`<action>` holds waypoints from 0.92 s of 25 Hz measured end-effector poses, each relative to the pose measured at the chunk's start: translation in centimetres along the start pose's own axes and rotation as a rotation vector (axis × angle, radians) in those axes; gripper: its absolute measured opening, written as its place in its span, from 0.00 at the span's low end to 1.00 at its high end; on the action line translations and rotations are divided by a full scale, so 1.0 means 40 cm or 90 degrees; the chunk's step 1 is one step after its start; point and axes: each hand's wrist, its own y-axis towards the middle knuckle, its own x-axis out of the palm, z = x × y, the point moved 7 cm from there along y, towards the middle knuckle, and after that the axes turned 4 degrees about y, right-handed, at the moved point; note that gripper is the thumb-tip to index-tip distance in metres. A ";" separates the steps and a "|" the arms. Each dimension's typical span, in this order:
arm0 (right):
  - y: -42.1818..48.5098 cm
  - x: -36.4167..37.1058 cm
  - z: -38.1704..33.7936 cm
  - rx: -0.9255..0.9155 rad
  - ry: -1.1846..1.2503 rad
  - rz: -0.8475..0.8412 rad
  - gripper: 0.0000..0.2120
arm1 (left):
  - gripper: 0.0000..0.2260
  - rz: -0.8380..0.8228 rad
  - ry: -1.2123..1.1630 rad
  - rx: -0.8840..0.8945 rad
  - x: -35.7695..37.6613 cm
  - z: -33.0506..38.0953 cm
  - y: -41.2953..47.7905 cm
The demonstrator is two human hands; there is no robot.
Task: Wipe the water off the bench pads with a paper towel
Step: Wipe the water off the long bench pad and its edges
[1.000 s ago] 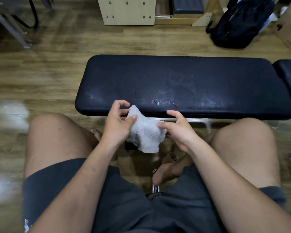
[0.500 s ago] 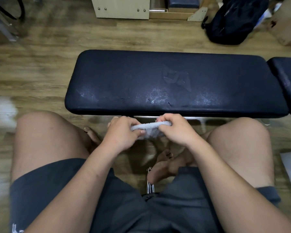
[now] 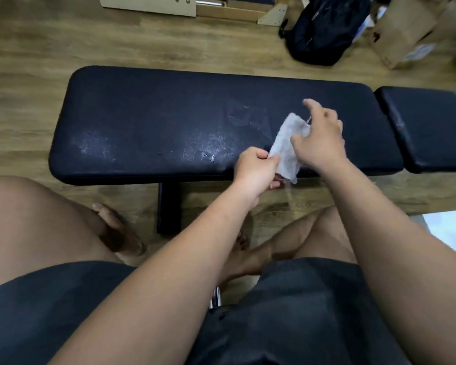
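A long black bench pad [image 3: 169,122] lies across the view, with pale water marks near its front edge around the middle and the left. A second, shorter black pad [image 3: 429,127] adjoins it on the right. A white paper towel [image 3: 287,146] hangs stretched over the front right part of the long pad. My left hand [image 3: 256,169] pinches the towel's lower left corner. My right hand [image 3: 321,138] grips its upper right part, index finger stretched out above the pad.
My bare legs and dark shorts fill the lower view, feet by the bench's black post [image 3: 169,206]. On the wooden floor behind stand a black backpack [image 3: 324,30], a cardboard box [image 3: 408,32] and a pale wooden unit [image 3: 148,3].
Both hands have risen from in front of the bench edge up and to the right. The towel, bunched between them half a second ago, now hangs spread over the long pad.
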 end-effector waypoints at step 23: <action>-0.235 0.479 -0.394 -0.430 -0.251 -0.229 0.30 | 0.36 0.483 0.768 0.150 -0.576 -0.070 -0.150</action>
